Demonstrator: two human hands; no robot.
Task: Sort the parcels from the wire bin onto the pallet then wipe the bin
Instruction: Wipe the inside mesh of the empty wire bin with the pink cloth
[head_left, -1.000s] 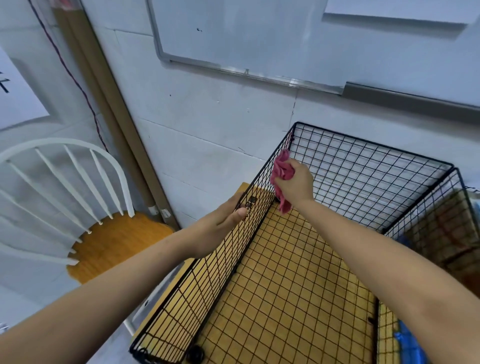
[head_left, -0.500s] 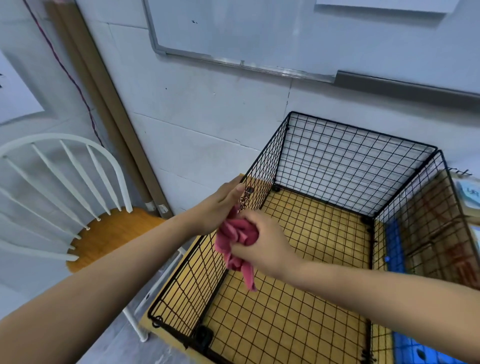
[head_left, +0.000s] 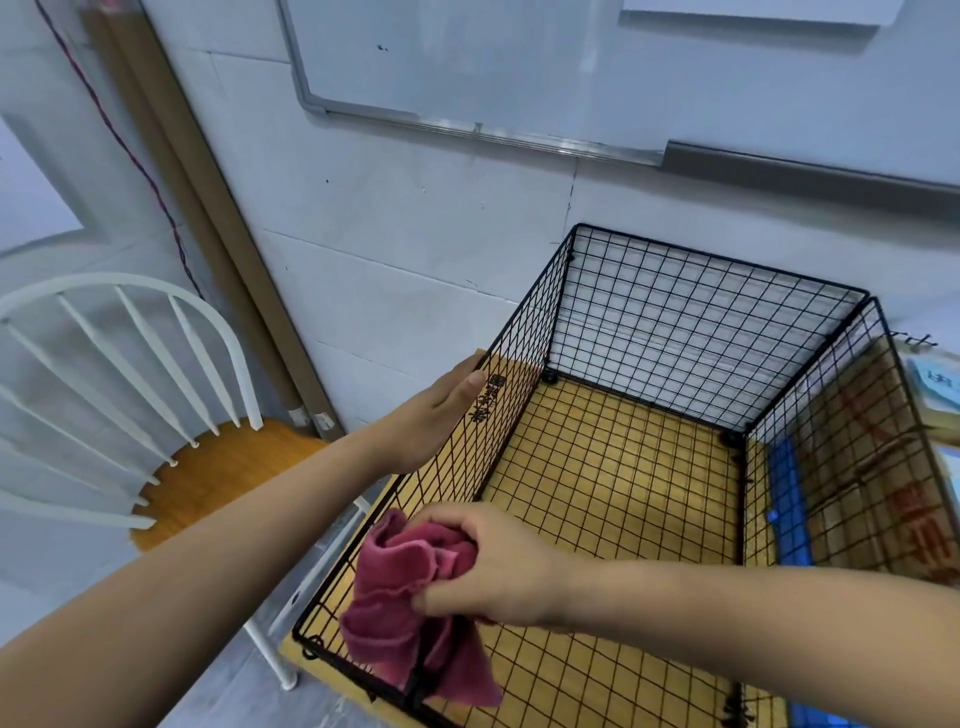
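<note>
Right hand (head_left: 498, 564) bunches a soft pink cloth (head_left: 410, 603) against the black wire bin's (head_left: 691, 332) near-left corner; left hand (head_left: 441, 410), fingers straight, presses its left wall.

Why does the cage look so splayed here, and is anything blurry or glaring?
Head view: the wide-angle lens likely splays the walls of the wire bin and tilts the brown tube. Head view: the light is soft and cool, with no harsh glare. Head view: the right hand and red cloth look sharp.
</note>
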